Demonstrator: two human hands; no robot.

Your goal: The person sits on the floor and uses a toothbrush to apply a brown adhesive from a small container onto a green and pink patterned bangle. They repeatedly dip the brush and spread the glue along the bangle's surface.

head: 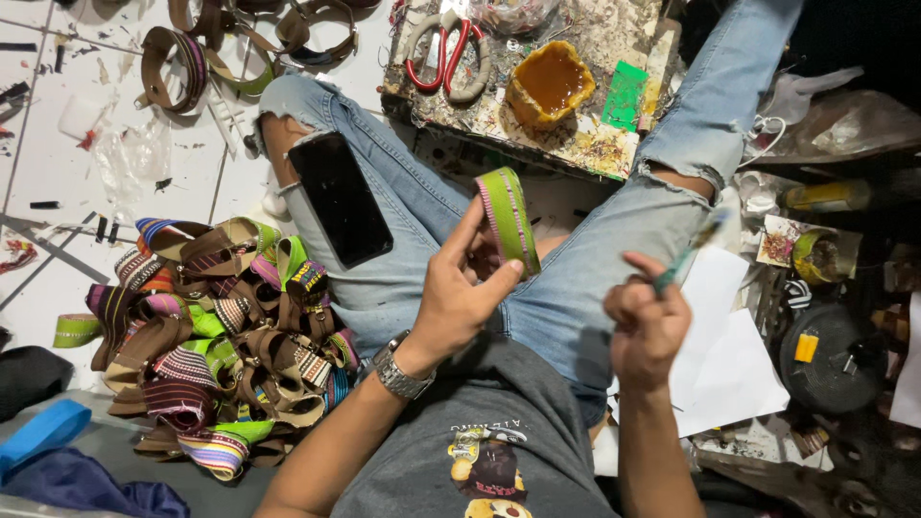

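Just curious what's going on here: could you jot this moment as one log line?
left hand: holds green striped band | right hand: holds small brush | phone: on thigh | glue pot: on board

Left hand (460, 293) pinches green woven strap (508, 221); right hand (648, 321) grips brush (686, 254).

Open room lies over the pale blue denim lap (566, 307) at frame centre. A heap of striped woven bands (211, 345) blocks the lower left, a paint-spattered work board (585, 144) the top centre, and cluttered tins and papers (815, 317) the right edge.
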